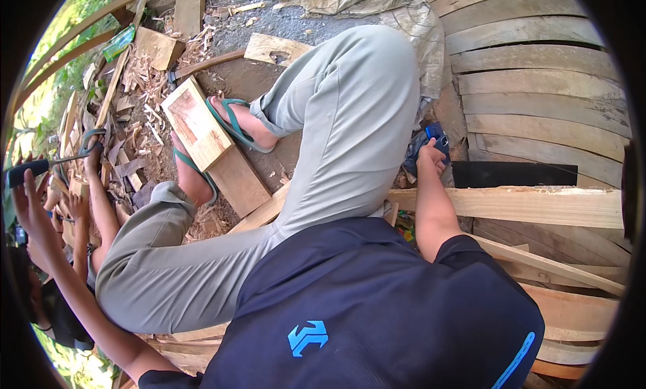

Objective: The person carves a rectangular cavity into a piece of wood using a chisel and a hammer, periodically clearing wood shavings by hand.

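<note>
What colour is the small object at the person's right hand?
Blue, partly darker; the small object at the right hand shows in the head view.

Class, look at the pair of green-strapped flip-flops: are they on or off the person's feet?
On: the green flip-flop straps cross the tops of both bare feet.

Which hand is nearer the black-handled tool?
Left. The left hand is right at the black-handled tool; the right hand is far across, on the other side of the grey-trousered legs.
</note>
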The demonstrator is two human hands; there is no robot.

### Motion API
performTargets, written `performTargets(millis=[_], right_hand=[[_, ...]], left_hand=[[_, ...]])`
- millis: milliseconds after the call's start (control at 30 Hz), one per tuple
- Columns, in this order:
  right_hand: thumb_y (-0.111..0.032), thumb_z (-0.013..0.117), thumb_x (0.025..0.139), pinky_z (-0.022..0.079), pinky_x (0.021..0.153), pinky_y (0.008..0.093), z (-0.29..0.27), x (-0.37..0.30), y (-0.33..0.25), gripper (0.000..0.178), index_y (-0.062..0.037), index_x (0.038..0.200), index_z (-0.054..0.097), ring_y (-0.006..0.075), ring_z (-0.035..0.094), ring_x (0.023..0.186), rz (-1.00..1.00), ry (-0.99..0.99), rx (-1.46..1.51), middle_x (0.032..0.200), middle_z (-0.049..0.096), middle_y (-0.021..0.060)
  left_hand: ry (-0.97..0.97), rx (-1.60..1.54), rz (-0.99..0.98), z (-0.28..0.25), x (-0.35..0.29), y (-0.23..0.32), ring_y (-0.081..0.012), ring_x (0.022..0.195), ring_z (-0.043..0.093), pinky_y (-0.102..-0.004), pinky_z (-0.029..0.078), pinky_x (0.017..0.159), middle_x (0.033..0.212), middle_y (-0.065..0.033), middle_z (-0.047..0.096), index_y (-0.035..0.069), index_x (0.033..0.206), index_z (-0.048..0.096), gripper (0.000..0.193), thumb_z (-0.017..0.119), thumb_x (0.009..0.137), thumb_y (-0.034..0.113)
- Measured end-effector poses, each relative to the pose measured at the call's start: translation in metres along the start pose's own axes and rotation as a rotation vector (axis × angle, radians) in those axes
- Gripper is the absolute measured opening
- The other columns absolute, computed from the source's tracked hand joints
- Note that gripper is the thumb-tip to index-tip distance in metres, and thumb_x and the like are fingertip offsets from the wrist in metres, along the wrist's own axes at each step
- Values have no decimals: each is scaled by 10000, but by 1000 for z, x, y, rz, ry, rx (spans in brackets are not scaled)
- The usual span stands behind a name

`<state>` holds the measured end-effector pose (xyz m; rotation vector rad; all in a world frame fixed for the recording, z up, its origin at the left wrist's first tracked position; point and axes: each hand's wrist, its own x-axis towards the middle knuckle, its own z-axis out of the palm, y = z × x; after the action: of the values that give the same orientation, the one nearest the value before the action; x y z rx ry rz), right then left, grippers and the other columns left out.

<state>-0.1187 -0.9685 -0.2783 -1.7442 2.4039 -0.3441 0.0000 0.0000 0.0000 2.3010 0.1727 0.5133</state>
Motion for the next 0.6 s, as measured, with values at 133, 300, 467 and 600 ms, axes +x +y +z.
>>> performTargets(millis=[133, 300, 467, 600], right_hand=[[-717, 796, 705, 321, 1152, 594, 15, -7, -1, 1018, -39, 1398, 484, 446, 403, 1373, 29, 59, -11, 1459, 428, 243], [-712, 820, 676, 352, 1134, 577, 23, 1, -2, 1052, -31, 1399, 474, 440, 406, 1368, 38, 97, -26, 1450, 425, 246], [-720, 810, 682, 391, 1110, 557, -1, -7, -3, 1100, 0, 1425, 434, 418, 431, 1360, -7, 26, -95, 1470, 409, 263], [-718, 761, 730, 358, 1123, 571, -16, -11, 1, 1073, 17, 1431, 417, 435, 415, 1370, 23, 55, -36, 1448, 425, 273]], left_hand=[[47, -33, -40, 8, 1, 19, -236, 1130, 687, -300, 539, 901, 1259, -92, 604, -7, 1373, 567, 420, 645, 1024, 214], [49, -226, -154, 24, -10, 47, -234, 1128, 681, -331, 592, 851, 1253, -102, 635, -7, 1360, 574, 420, 641, 1028, 241], [115, -183, -44, 38, -13, 66, -194, 1051, 692, -300, 588, 874, 1244, -103, 640, 1, 1326, 587, 423, 676, 1007, 263], [74, -309, 7, 42, -15, 81, -205, 1079, 706, -317, 617, 813, 1252, -134, 689, 29, 1352, 576, 349, 634, 1027, 140]])
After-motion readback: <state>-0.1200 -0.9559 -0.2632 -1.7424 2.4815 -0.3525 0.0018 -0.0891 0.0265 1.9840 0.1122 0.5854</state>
